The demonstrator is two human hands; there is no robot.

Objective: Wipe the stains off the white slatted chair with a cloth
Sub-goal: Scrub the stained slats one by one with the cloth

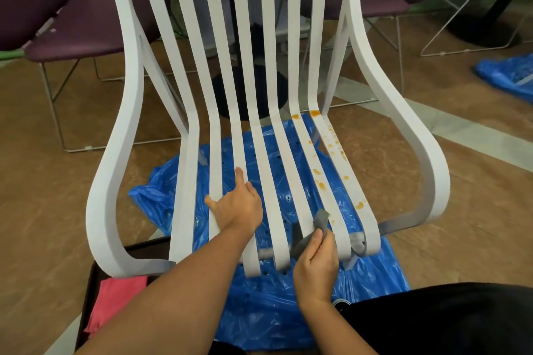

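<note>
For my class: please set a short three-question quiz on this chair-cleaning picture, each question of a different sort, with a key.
1. True or false: the left hand holds the grey cloth.
2. Where are the orange stains on the white slatted chair? A) left armrest B) right-side seat slats C) top of the backrest
3. Fill in the colour: a ____ plastic sheet lies under the chair.
Key: 1 false, the right hand grips it; 2 B; 3 blue.
</note>
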